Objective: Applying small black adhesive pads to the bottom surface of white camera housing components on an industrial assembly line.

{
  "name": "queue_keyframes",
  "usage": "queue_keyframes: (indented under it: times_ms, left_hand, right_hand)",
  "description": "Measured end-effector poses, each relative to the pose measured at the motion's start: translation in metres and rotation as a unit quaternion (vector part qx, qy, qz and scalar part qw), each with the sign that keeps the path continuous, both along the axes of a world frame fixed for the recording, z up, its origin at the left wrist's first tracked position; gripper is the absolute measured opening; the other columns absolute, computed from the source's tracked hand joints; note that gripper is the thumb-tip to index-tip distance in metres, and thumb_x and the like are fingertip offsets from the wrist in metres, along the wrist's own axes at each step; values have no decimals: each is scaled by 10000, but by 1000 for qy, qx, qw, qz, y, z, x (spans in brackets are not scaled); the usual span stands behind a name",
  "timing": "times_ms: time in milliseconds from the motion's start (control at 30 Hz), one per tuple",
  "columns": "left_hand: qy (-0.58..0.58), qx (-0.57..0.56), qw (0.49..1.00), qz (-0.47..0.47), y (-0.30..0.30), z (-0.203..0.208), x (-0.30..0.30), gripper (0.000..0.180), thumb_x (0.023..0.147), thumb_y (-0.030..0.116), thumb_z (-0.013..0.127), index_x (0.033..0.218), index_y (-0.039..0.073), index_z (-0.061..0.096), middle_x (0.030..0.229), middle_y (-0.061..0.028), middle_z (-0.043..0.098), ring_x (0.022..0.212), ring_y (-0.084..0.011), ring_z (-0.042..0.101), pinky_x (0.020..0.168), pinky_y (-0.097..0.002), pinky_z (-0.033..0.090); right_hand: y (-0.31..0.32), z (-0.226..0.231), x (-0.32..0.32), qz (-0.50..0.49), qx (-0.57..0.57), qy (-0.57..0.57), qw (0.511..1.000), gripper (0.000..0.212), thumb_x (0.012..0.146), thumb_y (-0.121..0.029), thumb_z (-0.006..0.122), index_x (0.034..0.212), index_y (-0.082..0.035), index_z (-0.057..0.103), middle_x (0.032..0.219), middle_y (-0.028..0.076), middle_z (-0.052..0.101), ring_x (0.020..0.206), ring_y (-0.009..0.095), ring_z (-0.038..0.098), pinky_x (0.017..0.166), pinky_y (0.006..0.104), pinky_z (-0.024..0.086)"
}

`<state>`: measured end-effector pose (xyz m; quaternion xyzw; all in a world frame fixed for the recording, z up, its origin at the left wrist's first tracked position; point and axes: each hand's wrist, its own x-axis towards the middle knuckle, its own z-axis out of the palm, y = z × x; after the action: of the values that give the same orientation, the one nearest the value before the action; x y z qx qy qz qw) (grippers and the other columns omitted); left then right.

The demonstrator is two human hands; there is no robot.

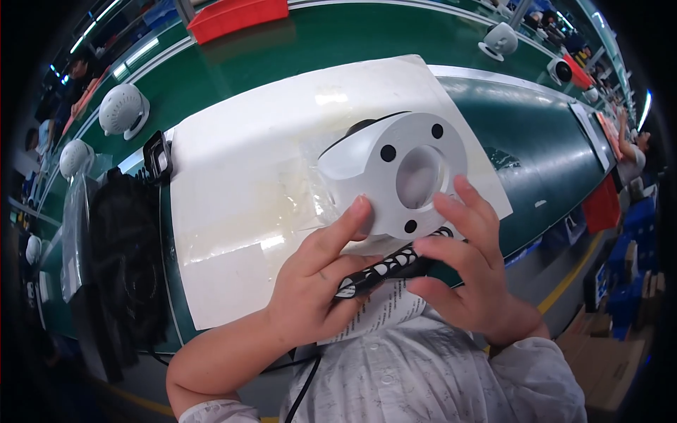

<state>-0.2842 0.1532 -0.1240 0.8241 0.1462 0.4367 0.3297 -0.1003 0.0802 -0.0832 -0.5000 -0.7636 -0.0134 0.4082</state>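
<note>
White housing [379,182] sits near the board's [226,204] right edge, room leftward.

Head view: left fisheye of side-by-side head-worn pair. Looks down and forward from above wearer's shirt [388,374]. Left hand [307,289] and right hand [479,282] near lens; pale board [233,211] just beyond, green worktop [388,32] farther out. Edges bow toward rim, corners black.

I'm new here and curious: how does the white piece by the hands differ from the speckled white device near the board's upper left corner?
The white piece is tipped, its ring face showing; the speckled device stands upright. The white piece shows three black dots around a round opening; the speckled device shows a rounded head. Both are mostly white.
</note>
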Motion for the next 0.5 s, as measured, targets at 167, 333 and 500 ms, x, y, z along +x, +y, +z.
queue_keyframes:
  times_ms: [167, 333, 500]
  left_hand:
    - [-13, 4, 1000, -1, 3, 2, 2, 336, 574, -39, 608, 906, 7, 577, 1312, -198, 348, 969, -283, 536, 804, -325, 441]
    - [8, -10, 1000, -9, 2, 1, -1, 349, 579, -35, 598, 925, 10, 578, 1315, -206, 339, 980, -291, 530, 815, -331, 438]
    - [25, 6, 1000, 0, 3, 1, -1, 370, 574, -22, 604, 942, 13, 585, 1311, -211, 340, 1004, -300, 520, 833, -338, 434]
  right_hand:
    - [9, -15, -5, 49, 81, -48, 994, 139, 651, -131, 634, 764, -133, 553, 1140, 11, 519, 1108, 275, 417, 895, 388, 280]
    - [13, -9, 22, -71, 1, 142, 987, 103, 680, -78, 614, 755, -81, 543, 1218, 116, 459, 1198, 314, 337, 958, 411, 262]
    - [23, -4, 33, -73, -67, 184, 978, 71, 722, -40, 587, 764, -58, 533, 1241, 148, 437, 1221, 329, 313, 977, 392, 254]
